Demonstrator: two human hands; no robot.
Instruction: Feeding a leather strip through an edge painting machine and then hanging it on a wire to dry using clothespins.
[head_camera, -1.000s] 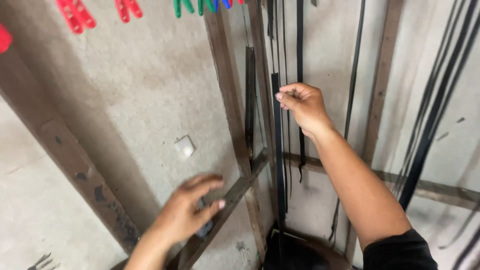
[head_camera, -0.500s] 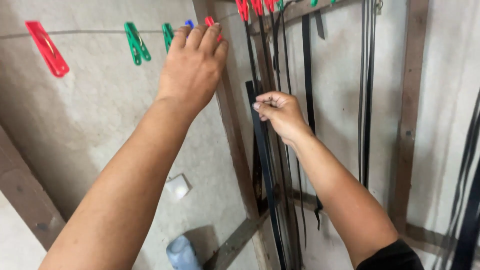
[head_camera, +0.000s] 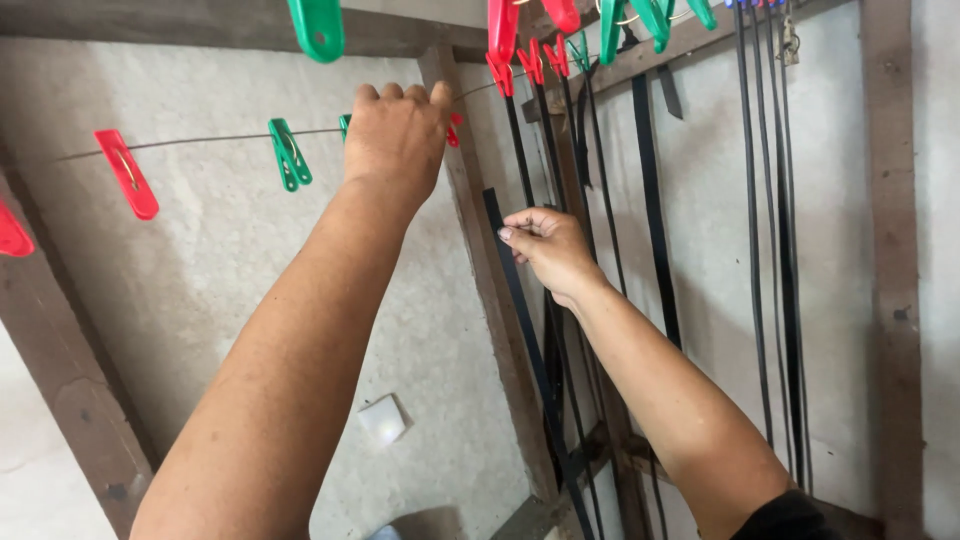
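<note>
Black, flat and narrow, the loose strip (head_camera: 520, 300) was pinched near its upper end by the right hand (head_camera: 545, 245), fingers closed on it, so that it hung slanting beside the wooden post (head_camera: 490, 300). The left hand (head_camera: 398, 135) was raised to the thin wire (head_camera: 200, 140) along the plaster wall (head_camera: 200, 300), fingers curled shut over a red peg (head_camera: 455, 130), seemingly to work it. Green pegs (head_camera: 290, 155) and red ones sat spaced along that wire; further strips (head_camera: 650, 200) hung clipped behind, apparently for keeping straight.
</note>
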